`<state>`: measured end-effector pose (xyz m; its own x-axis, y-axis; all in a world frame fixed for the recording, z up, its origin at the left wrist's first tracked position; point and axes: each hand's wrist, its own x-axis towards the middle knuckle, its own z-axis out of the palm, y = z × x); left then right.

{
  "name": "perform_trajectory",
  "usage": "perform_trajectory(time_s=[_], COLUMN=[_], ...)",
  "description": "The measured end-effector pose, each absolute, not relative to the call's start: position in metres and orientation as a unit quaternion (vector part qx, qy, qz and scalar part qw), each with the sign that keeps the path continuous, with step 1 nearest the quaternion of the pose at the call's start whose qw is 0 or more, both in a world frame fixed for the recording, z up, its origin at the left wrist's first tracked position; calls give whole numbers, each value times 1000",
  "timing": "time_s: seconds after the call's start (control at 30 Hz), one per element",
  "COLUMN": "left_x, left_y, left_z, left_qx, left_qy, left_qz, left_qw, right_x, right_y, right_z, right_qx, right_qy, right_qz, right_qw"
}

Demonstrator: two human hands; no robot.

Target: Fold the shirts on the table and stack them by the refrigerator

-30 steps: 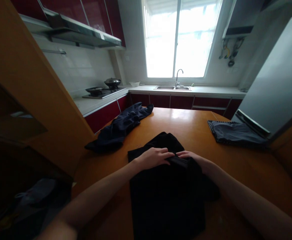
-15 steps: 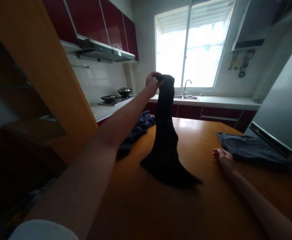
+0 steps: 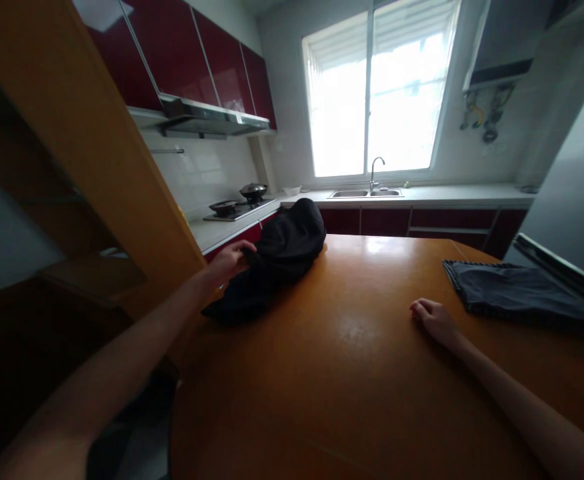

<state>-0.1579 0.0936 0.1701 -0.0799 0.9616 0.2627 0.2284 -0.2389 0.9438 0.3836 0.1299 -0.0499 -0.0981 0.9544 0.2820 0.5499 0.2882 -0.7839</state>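
Observation:
My left hand [image 3: 231, 259] is closed on the edge of a black cloth garment [image 3: 292, 237] at the left side of the table. The garment is bunched and billows up at its far end. Dark cloth [image 3: 237, 297] lies below it, and I cannot tell where one piece stops and the other starts. My right hand [image 3: 435, 320] rests on the tabletop with its fingers curled in and nothing visible in them. Just beyond that hand lies a folded pair of dark grey denim trousers [image 3: 517, 290].
The wooden table [image 3: 362, 373] has a rounded edge. A wooden shelf frame [image 3: 107, 133] rises close by on the left. Behind are a stove with a lidded pan [image 3: 253, 191], a sink [image 3: 349, 194] and a window. A pale fridge [image 3: 567, 187] stands at the right.
My left hand has swung down and left, bringing the black garment from mid-air over the table onto the left side, where the navy cloth lay. My right hand stays on the table.

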Motion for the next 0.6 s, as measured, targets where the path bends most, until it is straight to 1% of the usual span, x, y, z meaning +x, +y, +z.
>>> perform_trajectory(time_s=[0.07, 0.1, 0.17, 0.2, 0.27, 0.33, 0.37, 0.47, 0.53, 0.6], left_x=[-190, -204, -223, -226, -212, -177, -155, -88, -60, -52], left_y=[69, 60, 45, 41, 36, 36, 37, 49, 62, 79], left_z=[128, 114, 98, 93, 87, 77, 71, 47, 31, 22], left_qx=[585, 590, 590, 590, 600, 646, 684, 765, 777, 767], left_qy=[636, 694, 765, 779, 765, 710, 676, 602, 600, 624], left_qz=[415, 345, 245, 215, 194, 194, 189, 163, 136, 113], left_qw=[285, 225, 81, 3, -130, -199, -200, -158, -133, -101], right_x=[382, 381, 380, 379, 379, 379, 378, 377, 375, 374], right_y=[129, 129, 128, 128, 128, 127, 126, 123, 122, 121], right_z=[-49, -48, -48, -48, -49, -49, -49, -47, -44, -41], right_qx=[-555, -562, -574, -577, -581, -582, -582, -574, -564, -559], right_qy=[-707, -710, -713, -716, -721, -724, -725, -728, -729, -728], right_qz=[227, 215, 199, 194, 184, 177, 174, 171, 174, 177], right_qw=[375, 366, 350, 342, 331, 325, 324, 333, 345, 355])
